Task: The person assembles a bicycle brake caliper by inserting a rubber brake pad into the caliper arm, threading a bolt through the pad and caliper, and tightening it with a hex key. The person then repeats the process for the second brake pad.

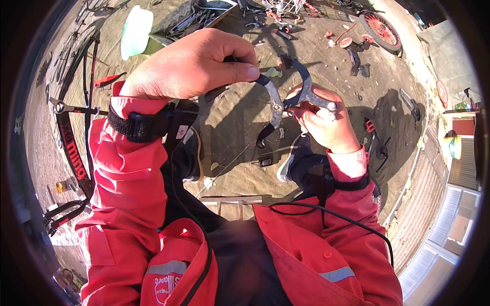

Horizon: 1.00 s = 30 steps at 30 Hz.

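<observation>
In front of me, between both hands, is a grey and black bicycle brake caliper (306,84) with curved arms joined at a pivot. My left hand (186,66) is closed, thumb and fingers pinching the end of one arm. On the other side my right hand (329,125) is closed round the caliper, its fingers partly behind the metal. The caliper is up off the ground, its arms spread apart. Below it a small black block-shaped item (265,161) lies on the ground between my shoes.
A black bicycle frame (69,137) lies at the left. Tools fill an open box (191,23) beyond my left hand, beside a pale green tub (137,31). A red-spoked wheel (380,30) and scattered bike parts lie far right. Black cables run along my sleeves.
</observation>
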Tool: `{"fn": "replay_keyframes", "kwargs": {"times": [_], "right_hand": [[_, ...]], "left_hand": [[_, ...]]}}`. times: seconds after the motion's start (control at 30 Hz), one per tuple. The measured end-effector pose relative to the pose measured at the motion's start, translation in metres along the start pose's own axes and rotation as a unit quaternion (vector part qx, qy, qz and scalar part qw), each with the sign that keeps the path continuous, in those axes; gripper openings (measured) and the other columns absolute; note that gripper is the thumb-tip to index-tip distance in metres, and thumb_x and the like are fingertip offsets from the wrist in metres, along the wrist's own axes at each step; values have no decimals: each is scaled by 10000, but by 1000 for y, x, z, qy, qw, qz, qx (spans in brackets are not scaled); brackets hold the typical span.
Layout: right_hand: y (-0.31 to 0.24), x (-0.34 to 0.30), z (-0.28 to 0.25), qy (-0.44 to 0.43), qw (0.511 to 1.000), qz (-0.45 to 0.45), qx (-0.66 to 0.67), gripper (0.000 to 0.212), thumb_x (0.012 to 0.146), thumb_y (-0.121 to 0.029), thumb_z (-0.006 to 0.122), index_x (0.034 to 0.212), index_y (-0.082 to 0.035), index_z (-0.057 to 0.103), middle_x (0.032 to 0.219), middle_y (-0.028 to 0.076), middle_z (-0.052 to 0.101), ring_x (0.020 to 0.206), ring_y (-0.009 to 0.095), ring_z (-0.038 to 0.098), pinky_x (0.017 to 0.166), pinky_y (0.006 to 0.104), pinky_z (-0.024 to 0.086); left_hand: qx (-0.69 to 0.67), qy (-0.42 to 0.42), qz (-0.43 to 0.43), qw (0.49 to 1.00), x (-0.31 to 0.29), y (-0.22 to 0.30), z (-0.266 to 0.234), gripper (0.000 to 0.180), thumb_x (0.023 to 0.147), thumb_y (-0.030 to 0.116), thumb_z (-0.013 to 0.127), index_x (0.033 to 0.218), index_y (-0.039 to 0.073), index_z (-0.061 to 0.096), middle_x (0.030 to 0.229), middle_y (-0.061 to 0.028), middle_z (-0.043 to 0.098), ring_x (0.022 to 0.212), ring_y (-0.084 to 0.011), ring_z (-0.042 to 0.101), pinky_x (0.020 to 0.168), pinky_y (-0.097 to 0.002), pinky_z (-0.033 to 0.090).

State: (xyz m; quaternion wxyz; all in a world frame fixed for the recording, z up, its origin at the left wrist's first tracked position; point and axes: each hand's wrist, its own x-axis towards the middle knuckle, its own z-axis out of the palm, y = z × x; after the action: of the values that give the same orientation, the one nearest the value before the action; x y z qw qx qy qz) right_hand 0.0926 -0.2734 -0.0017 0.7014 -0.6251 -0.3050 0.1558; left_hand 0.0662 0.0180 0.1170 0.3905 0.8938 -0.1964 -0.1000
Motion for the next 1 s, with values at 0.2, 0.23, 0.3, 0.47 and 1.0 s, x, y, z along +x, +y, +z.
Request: {"fn": "replay_keyframes", "kwargs": {"times": [0.2,0.23,0.3,0.47,1.0], "right_hand": [[-7,2,-1,64,996,-1,-55,249,912,92,543,1141,14,605,863,61,679,644,76,575,533,226,459],[-7,2,-2,66,997,-5,-30,254,918,90,539,1151,14,602,874,67,686,643,76,575,530,228,462],[-4,2,-6,54,995,-25,-74,260,929,86,533,1171,14,596,896,79,696,641,78,576,524,231,467],[6,2,-13,84,991,-12,-106,249,947,63,542,1185,9,594,920,91,699,629,84,574,510,237,469],[3,0,-23,24,998,-37,44,518,891,157,569,1352,-20,409,1128,167,659,1042,233,669,880,341,578]], "left_hand": [[-63,18,-24,998,-9,3,-10,155,963,160,618,923,10,614,758,23,504,728,-70,448,655,-260,402],[-58,37,-33,997,-10,3,-10,182,970,190,618,938,12,629,739,28,507,711,-66,448,641,-262,402],[-39,79,-32,996,-12,4,-11,239,984,251,618,968,15,659,702,39,512,677,-58,447,612,-267,401],[-43,113,-47,992,-16,6,-11,236,992,253,608,982,23,657,724,40,518,680,-46,462,601,-252,403],[-103,135,-125,977,-22,-8,-9,211,1012,255,570,1010,55,637,686,53,501,605,-20,457,535,-197,385]]}}
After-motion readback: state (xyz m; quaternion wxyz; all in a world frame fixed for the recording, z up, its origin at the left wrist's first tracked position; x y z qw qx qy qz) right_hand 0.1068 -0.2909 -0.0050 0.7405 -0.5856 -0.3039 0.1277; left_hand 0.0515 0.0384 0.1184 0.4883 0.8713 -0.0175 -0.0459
